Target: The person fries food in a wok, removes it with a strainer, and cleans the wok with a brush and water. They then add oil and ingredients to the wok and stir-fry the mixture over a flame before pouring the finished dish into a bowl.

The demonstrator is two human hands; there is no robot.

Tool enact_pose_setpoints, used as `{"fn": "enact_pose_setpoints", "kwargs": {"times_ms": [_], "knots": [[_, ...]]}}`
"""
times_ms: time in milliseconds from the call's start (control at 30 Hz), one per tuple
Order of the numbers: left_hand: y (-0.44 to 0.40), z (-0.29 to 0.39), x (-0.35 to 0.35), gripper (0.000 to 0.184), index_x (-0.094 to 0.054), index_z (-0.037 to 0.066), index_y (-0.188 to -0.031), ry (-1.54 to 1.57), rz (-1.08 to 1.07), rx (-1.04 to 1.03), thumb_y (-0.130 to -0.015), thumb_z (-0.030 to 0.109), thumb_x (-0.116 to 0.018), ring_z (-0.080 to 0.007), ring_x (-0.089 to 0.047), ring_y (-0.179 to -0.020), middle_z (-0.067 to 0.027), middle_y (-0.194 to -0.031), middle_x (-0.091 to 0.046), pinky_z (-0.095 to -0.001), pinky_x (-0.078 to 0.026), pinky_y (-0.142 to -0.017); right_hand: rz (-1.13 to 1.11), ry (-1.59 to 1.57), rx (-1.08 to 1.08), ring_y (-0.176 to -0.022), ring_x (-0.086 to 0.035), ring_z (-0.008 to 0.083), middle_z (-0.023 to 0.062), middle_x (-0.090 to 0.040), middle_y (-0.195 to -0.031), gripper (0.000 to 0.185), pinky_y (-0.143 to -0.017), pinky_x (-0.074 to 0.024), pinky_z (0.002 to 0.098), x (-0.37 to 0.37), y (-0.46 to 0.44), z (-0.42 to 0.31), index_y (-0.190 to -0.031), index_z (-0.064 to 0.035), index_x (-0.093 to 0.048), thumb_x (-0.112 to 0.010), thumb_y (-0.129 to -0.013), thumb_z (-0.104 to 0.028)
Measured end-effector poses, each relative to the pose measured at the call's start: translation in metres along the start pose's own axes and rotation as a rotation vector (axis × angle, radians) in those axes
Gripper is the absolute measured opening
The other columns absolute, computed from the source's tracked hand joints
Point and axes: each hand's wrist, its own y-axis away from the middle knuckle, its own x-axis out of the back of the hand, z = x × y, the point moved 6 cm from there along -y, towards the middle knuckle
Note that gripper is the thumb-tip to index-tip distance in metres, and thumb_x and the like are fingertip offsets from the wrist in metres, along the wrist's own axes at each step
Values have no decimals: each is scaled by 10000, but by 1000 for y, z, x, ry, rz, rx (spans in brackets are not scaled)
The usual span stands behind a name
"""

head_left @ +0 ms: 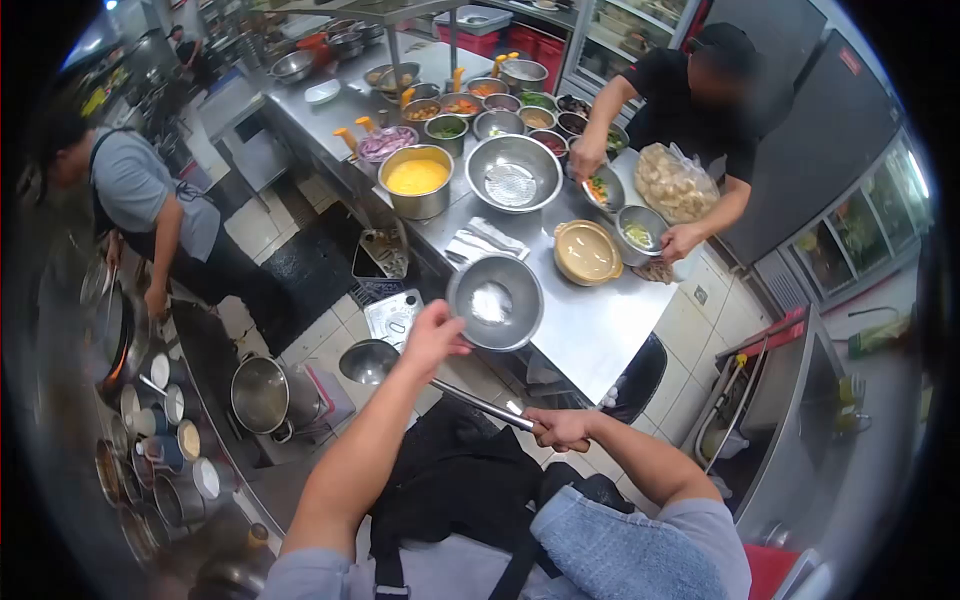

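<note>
From the head view, the danger spot is the counter's near edge: a steel mixing bowl (pixel 495 302) sits right at it, perhaps partly over it, with the left hand (pixel 436 338) just beside its rim, and a careless nudge from those fingers could tip it toward the floor tiles! Then there's the long-handled ladle (pixel 478 402), slanting out in front of the counter, its cup (pixel 369 362) out past the left forearm, its shaft crossing behind that arm as we look down; were the ladle to swing up now, it could catch the wrist or clang into the bowl. The tall pot of yellow liquid (pixel 417 178) stands near the edge too, so a wide sweep might splash it. Now the grips! The right hand (pixel 562 430) has its fingers wrapped firmly round the end of the ladle's handle, no gap to be seen, but all the weight of that cup hangs far from the fist, so a slick handle could let it roll. The left: thumb and fingers parted, loosely curled, nothing visible in the palm, and whether a fingertip touches the bowl I can't tell. Across the counter, a co-worker's hand (pixel 683 242) is at a small steel bowl (pixel 640 230), with a tan casserole (pixel 587 252) just beside, well apart from the ladle.
</note>
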Motion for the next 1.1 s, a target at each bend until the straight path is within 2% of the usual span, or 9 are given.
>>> {"fn": "enact_pose_setpoints", "kwargs": {"times_ms": [167, 200, 333, 433, 500, 733, 767, 867, 1100], "knots": [[-86, -95, -56, 83, -499, 55, -838, -110, 18, 173, -874, 38, -573, -233, -670, -623, -98, -772, -601, -311, -562, -523, 109, -11, -34, -446, -430, 101, 15, -436, -711, 656, -402, -367, 259, 11, -2, 34, -1364, -60, -299, -525, -753, 25], [-89, -102, -61, 37, -523, 46, -914, -73, 24, 203, -885, 24, -532, -233, -677, -668, -110, -842, -610, -314, -566, -558, 145, -18, -37, -437, -444, 111, 29, -476, -679, 616, -394, -368, 282, 13, -4, 39, -1336, -96, -337, -545, -762, -14], [-67, -87, -35, 406, -488, 59, -1302, -257, -37, 170, -908, -10, -422, -207, -668, -870, -131, -1208, -568, -325, -549, -710, 124, -89, -70, -434, -447, 112, 28, -472, -674, 631, -388, -373, 278, 30, -21, 51, -1346, -96, -332, -530, -757, 8], [10, 12, 17, 356, -560, 57, -1234, -582, -66, -151, -911, -17, -430, -200, -645, -931, -159, -1299, -520, -323, -540, -745, 78, -141, -77, -429, -443, 101, 31, -477, -701, 515, -380, -366, 258, 30, -39, 12, -1234, -93, -386, -539, -761, 39], [85, 77, 47, 305, -615, 55, -1163, -419, -72, -661, -911, -36, -468, -196, -620, -979, -183, -1253, -549, -333, -529, -804, 67, -131, -105, -429, -444, 107, 29, -473, -698, 472, -381, -366, 257, 29, -56, -8, -1189, -104, -401, -548, -770, 57], [354, 226, 70, 116, -630, 46, -941, 285, -154, -1403, -909, 5, -526, -344, -585, -891, -197, -1029, -618, -444, -509, -739, 59, 35, -207, -416, -435, 132, 31, -459, -656, 515, -364, -368, 271, -7, -138, -107, -1222, -143, -405, -473, -772, 97], [370, 226, 72, 110, -633, 45, -934, 299, -187, -1465, -915, 31, -525, -338, -584, -885, -196, -1021, -621, -437, -502, -740, 77, 223, -219, -416, -430, 130, 33, -460, -657, 513, -365, -370, 270, -33, -145, -150, -1223, -142, -403, -484, -776, 96], [400, 223, 96, 138, -642, 42, -914, 319, -270, -1564, -932, 108, -521, -318, -581, -864, -191, -1000, -627, -415, -481, -745, -146, -59, -94, -429, -417, 120, 34, -457, -656, 488, -366, -364, 255, -41, -206, -143, -1222, -137, -400, -523, -802, 79], [439, 223, 227, 312, -662, 35, -865, 285, -320, -1604, -971, 288, -513, -271, -573, -818, -180, -949, -643, -366, -433, -755, -59, 99, -40, -430, -427, 123, 33, -467, -671, 489, -369, -366, 257, -115, -276, -199, -1220, -144, -411, -508, -785, 59]]}}
